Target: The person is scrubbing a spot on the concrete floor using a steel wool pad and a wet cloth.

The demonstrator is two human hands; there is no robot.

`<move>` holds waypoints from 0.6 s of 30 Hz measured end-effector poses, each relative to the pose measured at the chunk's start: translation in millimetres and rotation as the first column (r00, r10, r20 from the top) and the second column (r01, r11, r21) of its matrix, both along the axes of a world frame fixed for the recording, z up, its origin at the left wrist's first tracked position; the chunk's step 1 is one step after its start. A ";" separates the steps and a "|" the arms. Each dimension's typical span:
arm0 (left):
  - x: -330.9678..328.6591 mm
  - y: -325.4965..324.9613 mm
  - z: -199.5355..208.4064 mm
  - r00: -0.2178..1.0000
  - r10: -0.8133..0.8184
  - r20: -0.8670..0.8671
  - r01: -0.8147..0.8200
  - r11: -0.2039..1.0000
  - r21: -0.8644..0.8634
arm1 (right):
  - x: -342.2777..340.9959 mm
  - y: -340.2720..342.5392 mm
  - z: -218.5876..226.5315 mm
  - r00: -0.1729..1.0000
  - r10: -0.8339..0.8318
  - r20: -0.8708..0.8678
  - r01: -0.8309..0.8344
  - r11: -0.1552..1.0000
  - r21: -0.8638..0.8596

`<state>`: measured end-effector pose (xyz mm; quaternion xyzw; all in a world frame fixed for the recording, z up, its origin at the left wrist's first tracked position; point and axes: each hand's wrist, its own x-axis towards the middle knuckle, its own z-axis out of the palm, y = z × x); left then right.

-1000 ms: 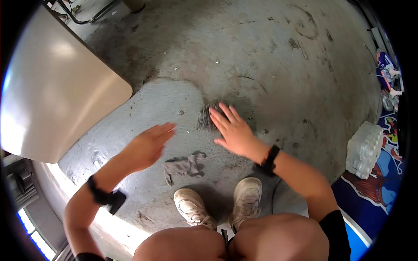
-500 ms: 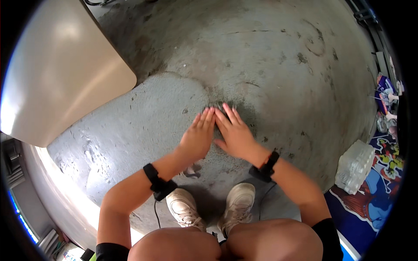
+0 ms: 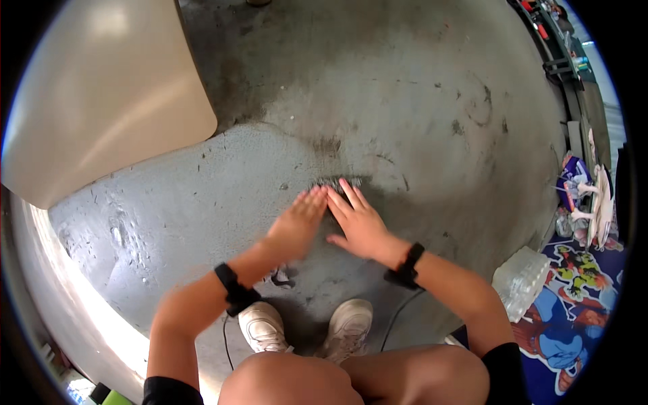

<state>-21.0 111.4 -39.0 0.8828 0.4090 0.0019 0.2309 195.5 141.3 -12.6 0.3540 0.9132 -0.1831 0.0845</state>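
My left hand (image 3: 299,219) reaches over the grey floor with its fingers straight and close together, slightly smeared by motion. Beside it, my right hand (image 3: 361,226) lies palm down, fingers stretched out and thumb apart. Their fingertips meet at a dark, bristly-looking patch (image 3: 354,181) on the floor. Whether this is a loose thing or dirt, I cannot tell; the fingers cover part of it. No held thing shows in either hand. A small dark scrap (image 3: 282,277) lies below the left hand, near my shoes (image 3: 264,327).
A glossy beige panel (image 3: 115,101) with a rounded corner stands at the upper left. At the right, a clear ridged plastic package (image 3: 520,283) rests by a colourful printed mat (image 3: 570,324). A dark rack (image 3: 557,40) with small items is at the upper right. Both wrists wear black bands with cables.
The view has shifted, so the panel and rack sit differently. My hands stay together at the dark patch, with my left hand moving slightly against the right.
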 end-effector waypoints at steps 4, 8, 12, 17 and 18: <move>10.4 -26.7 -0.9 1.000 0.007 -0.010 -0.006 0.994 0.105 | 1.4 -27.9 1.8 1.000 -0.026 -0.010 0.025 0.998 -0.054; 11.4 16.2 -2.2 0.996 0.089 -0.021 -0.086 0.989 0.117 | -10.4 20.6 -2.7 0.997 -0.042 0.060 0.039 0.998 0.047; -6.1 56.5 -9.1 0.991 0.127 -0.030 -0.122 0.982 0.142 | -35.7 74.9 -0.7 0.979 0.009 0.202 -0.014 1.000 0.027; -27.7 93.8 -18.7 0.979 0.194 0.063 -0.202 0.964 0.171 | -65.3 119.6 -0.9 0.964 0.041 0.262 -0.049 0.999 0.023; -35.3 109.1 -20.6 0.982 0.184 0.043 -0.189 0.961 0.200 | -72.2 132.1 -2.4 0.967 -0.003 0.254 -0.007 0.999 0.041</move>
